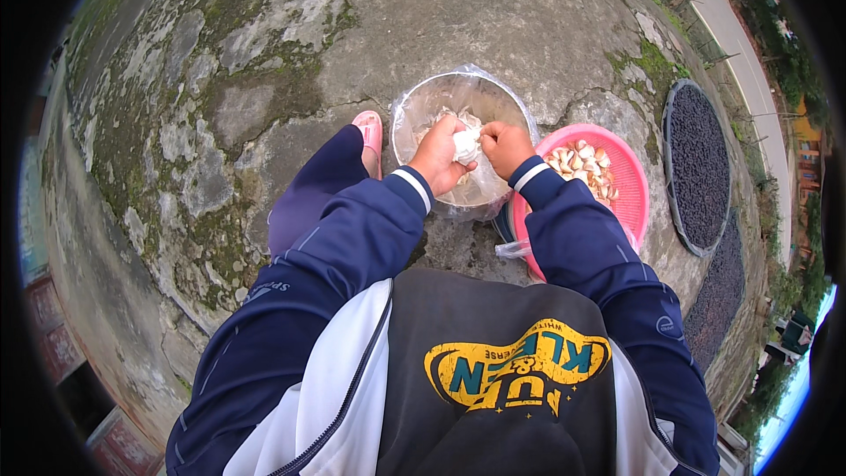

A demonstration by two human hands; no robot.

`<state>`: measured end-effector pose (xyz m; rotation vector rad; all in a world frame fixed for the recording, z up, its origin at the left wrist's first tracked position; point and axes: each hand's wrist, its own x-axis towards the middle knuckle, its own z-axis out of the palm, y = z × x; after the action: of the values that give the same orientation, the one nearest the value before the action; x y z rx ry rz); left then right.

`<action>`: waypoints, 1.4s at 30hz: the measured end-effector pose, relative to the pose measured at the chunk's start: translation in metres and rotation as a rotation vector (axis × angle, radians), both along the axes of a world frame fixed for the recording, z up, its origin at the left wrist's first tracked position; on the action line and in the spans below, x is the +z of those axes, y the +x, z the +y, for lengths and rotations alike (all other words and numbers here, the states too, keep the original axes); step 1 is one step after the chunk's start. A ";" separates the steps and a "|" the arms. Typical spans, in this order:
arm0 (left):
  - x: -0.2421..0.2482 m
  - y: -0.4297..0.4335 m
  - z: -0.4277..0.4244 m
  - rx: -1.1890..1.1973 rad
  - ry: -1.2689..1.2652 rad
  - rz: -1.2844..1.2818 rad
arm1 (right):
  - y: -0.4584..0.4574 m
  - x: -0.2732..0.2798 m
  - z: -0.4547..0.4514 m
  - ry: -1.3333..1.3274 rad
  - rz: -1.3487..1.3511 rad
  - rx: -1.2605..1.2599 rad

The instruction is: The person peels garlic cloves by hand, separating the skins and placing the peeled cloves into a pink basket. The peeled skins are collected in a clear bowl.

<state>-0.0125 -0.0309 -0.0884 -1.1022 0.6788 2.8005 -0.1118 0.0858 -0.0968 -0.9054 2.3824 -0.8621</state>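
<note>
My left hand (439, 155) grips a white garlic bulb (466, 145) over a bin. At the bulb's right side is my right hand (505, 147), its fingers curled in and touching the papery skin; whether a piece is between them is hidden. The round bin (406, 120) below has a clear plastic bag as a liner, with pale garlic skins (462, 118) inside. To the right, partly under my right sleeve, a pink plastic basket (633, 192) holds many loose garlic cloves (585, 162).
A large round tray of small dark pieces (697, 165) lies at the right, with more dark pieces spread on the ground (717, 297) beside it. My foot in a pink slipper (371, 132) is left of the bin. The concrete ground (436, 20) is cracked and mossy.
</note>
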 end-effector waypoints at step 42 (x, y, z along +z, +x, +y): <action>0.001 -0.003 0.004 0.043 -0.106 0.017 | 0.000 0.011 0.008 -0.206 -0.401 -0.107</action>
<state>-0.0155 -0.0272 -0.0871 -1.1244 0.8243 2.8420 -0.1120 0.0942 -0.0854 -0.6096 2.0337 -1.2218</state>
